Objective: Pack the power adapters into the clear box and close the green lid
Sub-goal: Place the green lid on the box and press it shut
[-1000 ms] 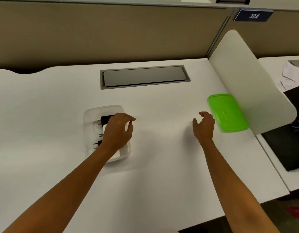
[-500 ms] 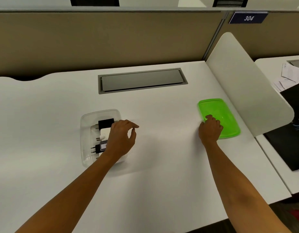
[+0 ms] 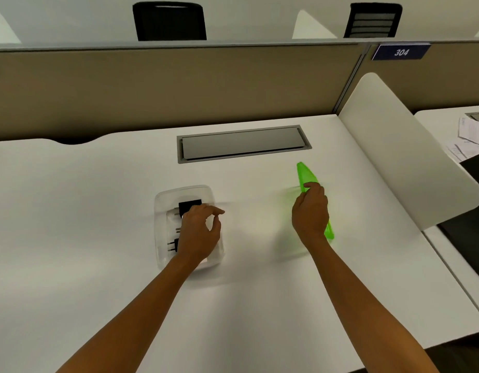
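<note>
1. The green lid (image 3: 306, 175), which lay flat on the white desk (image 3: 98, 211) a moment ago, has been lifted and tipped up on edge, so that only its thin side is seen.
2. The right hand (image 3: 310, 212), earlier resting on the lid's near edge, is now closed around it.
3. The lid has been brought leftward, away from the white divider (image 3: 405, 146) and nearer the clear box (image 3: 163, 200).
</note>
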`<state>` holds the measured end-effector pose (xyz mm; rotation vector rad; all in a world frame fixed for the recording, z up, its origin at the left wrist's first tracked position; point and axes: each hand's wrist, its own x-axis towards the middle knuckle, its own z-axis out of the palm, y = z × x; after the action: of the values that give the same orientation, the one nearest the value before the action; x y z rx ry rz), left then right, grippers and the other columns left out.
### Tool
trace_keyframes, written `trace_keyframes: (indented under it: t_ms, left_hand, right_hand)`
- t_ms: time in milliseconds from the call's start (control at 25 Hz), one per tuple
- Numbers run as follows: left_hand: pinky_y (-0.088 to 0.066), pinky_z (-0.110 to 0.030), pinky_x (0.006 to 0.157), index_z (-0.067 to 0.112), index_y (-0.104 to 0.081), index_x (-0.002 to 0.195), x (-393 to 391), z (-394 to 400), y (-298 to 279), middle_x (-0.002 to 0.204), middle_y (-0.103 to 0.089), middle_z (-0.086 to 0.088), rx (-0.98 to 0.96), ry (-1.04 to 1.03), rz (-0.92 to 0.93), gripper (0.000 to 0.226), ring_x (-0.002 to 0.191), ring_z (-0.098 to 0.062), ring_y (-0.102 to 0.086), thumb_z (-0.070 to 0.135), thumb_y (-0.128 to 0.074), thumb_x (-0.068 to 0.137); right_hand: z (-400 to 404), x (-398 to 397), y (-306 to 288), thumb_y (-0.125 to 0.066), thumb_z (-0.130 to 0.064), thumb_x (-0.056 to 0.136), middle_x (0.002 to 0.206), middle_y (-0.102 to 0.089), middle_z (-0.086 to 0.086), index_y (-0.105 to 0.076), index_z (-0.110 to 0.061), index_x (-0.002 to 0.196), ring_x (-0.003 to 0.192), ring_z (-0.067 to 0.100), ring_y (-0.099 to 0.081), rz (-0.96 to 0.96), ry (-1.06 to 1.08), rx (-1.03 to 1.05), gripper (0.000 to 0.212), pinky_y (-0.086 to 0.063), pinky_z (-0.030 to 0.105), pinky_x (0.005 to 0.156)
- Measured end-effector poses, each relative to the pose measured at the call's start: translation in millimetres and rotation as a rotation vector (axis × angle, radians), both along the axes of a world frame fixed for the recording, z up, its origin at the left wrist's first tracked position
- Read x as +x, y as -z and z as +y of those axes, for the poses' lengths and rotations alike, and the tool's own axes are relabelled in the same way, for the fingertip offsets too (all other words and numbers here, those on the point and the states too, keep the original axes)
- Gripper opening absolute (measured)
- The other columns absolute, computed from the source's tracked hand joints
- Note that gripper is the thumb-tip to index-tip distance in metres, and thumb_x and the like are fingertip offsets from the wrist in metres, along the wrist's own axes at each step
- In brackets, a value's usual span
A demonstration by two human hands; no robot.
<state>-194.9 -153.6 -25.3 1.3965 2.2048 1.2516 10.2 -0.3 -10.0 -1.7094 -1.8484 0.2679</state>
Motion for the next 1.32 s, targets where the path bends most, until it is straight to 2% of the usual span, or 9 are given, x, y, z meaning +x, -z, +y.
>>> trace_keyframes:
  t_ms: [120, 240, 360, 520, 600, 800, 1040, 1200, 1320]
  left_hand:
    - [-0.042, -0.038, 0.105, 0.018, -0.071, 0.101, -6.0, -10.9, -6.0, 0.104, -0.069, 0.003, 0.0, -0.027, -0.039, 0.016, 0.103, -0.015, -0.058, 0.009, -0.066, 0.089]
    - [-0.043, -0.024, 0.098, 0.015, -0.069, 0.103, -10.6, -19.8, -17.4, 0.105, -0.069, 0.0, 0.046, -0.059, -0.086, 0.014, 0.098, -0.01, -0.057, 0.009, -0.062, 0.092]
    - [-0.044, -0.012, 0.083, 0.014, -0.065, 0.106, -10.3, -21.3, -35.3, 0.105, -0.067, -0.009, 0.111, -0.126, -0.385, 0.019, 0.091, -0.007, -0.058, 0.02, -0.048, 0.102]
    - [-0.047, -0.02, 0.08, 0.018, -0.057, 0.116, -10.5, -22.9, -44.6, 0.107, -0.065, -0.002, 0.098, -0.165, -0.662, 0.029, 0.098, -0.019, -0.059, 0.037, -0.039, 0.104]
    - [-0.045, -0.015, 0.085, 0.018, -0.052, 0.126, -7.2, -31.6, -39.4, 0.118, -0.061, 0.002, 0.065, -0.239, -0.547, 0.029, 0.107, -0.014, -0.055, 0.031, -0.048, 0.101]
    - [-0.047, -0.042, 0.102, 0.012, -0.043, 0.139, -1.5, -61.0, -12.1, 0.134, -0.052, -0.006, 0.041, -0.375, -0.398, 0.048, 0.12, -0.022, -0.051, 0.014, -0.057, 0.094]
    - [-0.038, -0.037, 0.102, 0.011, -0.049, 0.133, -13.1, -86.5, 2.1, 0.125, -0.055, -0.007, 0.039, -0.425, -0.155, 0.047, 0.121, -0.024, -0.043, 0.023, -0.058, 0.089]
    - [-0.043, -0.035, 0.094, 0.01, -0.047, 0.132, -20.7, -96.2, 14.3, 0.125, -0.048, -0.008, 0.01, -0.44, -0.222, 0.042, 0.115, -0.025, -0.046, 0.017, -0.057, 0.093]
    - [-0.047, -0.037, 0.075, 0.012, -0.041, 0.128, -27.0, -93.9, 17.3, 0.107, -0.051, -0.004, -0.058, -0.518, -0.377, 0.038, 0.092, -0.028, -0.059, 0.028, -0.054, 0.097]
  right_hand:
    - [-10.4, -21.4, -36.7, -0.04, -0.011, 0.1, 0.114, -0.055, 0.009, -0.049, -0.009, 0.12, 0.077, 0.027, -0.057, 0.168, -0.108, 0.03, 0.022, -0.04, 0.033, 0.064]
    - [-19.2, -38.0, -65.3, -0.039, -0.013, 0.101, 0.112, -0.054, 0.009, -0.047, -0.01, 0.121, 0.081, 0.018, -0.054, 0.363, -0.219, 0.035, 0.022, -0.044, 0.033, 0.07]
    - [-28.3, -53.2, -67.8, -0.038, -0.015, 0.102, 0.111, -0.056, 0.006, -0.049, -0.012, 0.124, 0.092, 0.014, -0.056, 0.58, -0.244, -0.07, 0.025, -0.046, 0.026, 0.078]
    - [-64.1, -78.9, -35.6, -0.041, -0.019, 0.102, 0.111, -0.057, 0.001, -0.053, -0.014, 0.124, 0.098, 0.014, -0.06, 0.72, -0.222, -0.27, 0.025, -0.052, 0.029, 0.086]
    - [-84.9, -90.8, -17.0, -0.043, -0.017, 0.102, 0.11, -0.058, 0.0, -0.055, -0.012, 0.123, 0.105, 0.023, -0.061, 0.742, -0.179, -0.303, 0.025, -0.052, 0.039, 0.091]
    - [-120.7, -108.6, 7.5, -0.048, -0.014, 0.098, 0.114, -0.061, -0.003, -0.056, -0.016, 0.12, 0.106, 0.024, -0.062, 0.721, -0.217, -0.356, 0.023, -0.053, 0.034, 0.085]
    - [-138.8, -108.4, 21.2, -0.051, -0.013, 0.097, 0.121, -0.063, 0.001, -0.056, -0.014, 0.127, 0.111, 0.021, -0.062, 0.612, -0.336, -0.426, 0.031, -0.053, 0.035, 0.093]
    - [-146.5, -112.5, 24.2, -0.052, -0.015, 0.096, 0.127, -0.061, 0.004, -0.053, -0.013, 0.132, 0.114, 0.02, -0.059, 0.548, -0.4, -0.391, 0.036, -0.051, 0.034, 0.096]
    - [-147.5, -113.6, 25.1, -0.053, -0.023, 0.097, 0.13, -0.057, 0.003, -0.049, -0.015, 0.134, 0.114, 0.019, -0.057, 0.444, -0.404, -0.39, 0.038, -0.051, 0.037, 0.096]
